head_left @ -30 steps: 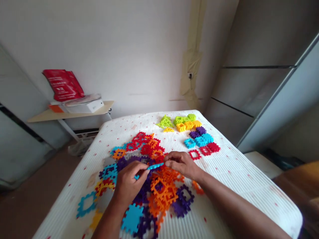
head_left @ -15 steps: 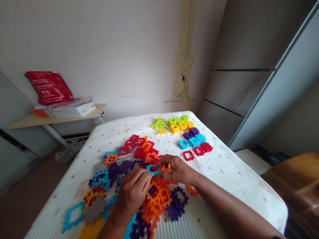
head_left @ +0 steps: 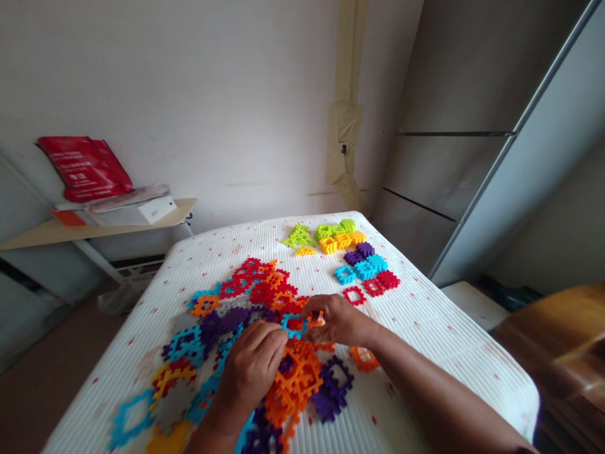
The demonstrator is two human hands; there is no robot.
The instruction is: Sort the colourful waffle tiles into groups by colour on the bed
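Observation:
A blue square frame piece [head_left: 293, 326] with notched edges is between my two hands, above a pile of interlocking plastic pieces. My left hand [head_left: 255, 360] is closed, its fingertips pinching the near left edge of the blue piece. My right hand [head_left: 338, 320] curls around the piece's right side, with thumb and fingers at its edge. Orange shows through the gap in that hand's grip. Below lie orange pieces [head_left: 295, 375] and purple pieces [head_left: 331, 391]; red pieces [head_left: 265, 291] are beyond my hands.
Sorted stacks stand at the table's far right: green [head_left: 326, 232], yellow [head_left: 341, 242], purple [head_left: 360, 253], blue [head_left: 366, 269] and red [head_left: 380, 284]. Green triangular pieces [head_left: 299, 235] lie beside them. A grey cabinet [head_left: 454, 176] rises beyond the table's right edge; a shelf [head_left: 28, 234] is left.
The view has shifted slightly, so the table appears a little further left. Both hands keep nearly the same pose around the blue piece, whose opening now shows more fully.

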